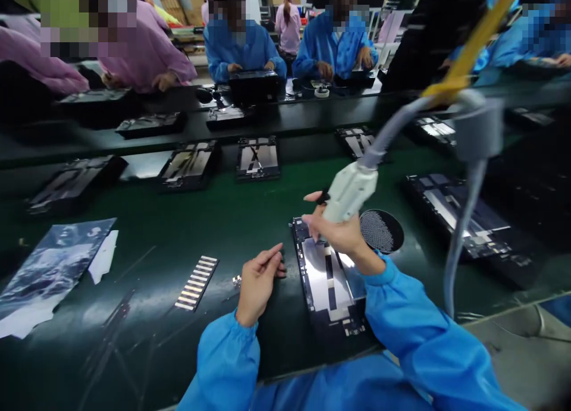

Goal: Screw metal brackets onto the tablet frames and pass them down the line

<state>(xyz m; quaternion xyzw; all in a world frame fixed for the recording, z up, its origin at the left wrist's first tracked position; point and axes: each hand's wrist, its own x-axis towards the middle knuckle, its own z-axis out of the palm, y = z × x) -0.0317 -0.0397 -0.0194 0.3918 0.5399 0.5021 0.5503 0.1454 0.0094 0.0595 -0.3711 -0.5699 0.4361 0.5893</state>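
My right hand (336,232) is wrapped round a white electric screwdriver (350,191), whose grey cord rises from its top end. The tool is tilted over the upper part of an opened tablet-like device (319,280) with silver plates and black strips inside; its tip is hidden by my fingers. Left of that device, my left hand (261,280) has thumb and fingers pressed together just above the bench. Whether anything small is pinched there cannot be made out. Beside the right wrist lies a round black dish (382,230) full of tiny screws.
A strip of metallic pieces (196,283) and a few tiny parts (237,281) lie left of my left hand. Farther left is a clear plastic bag (57,268). More opened devices (257,158) stand along the green bench (156,220). A grey cord (464,232) hangs at right. Co-workers sit opposite.
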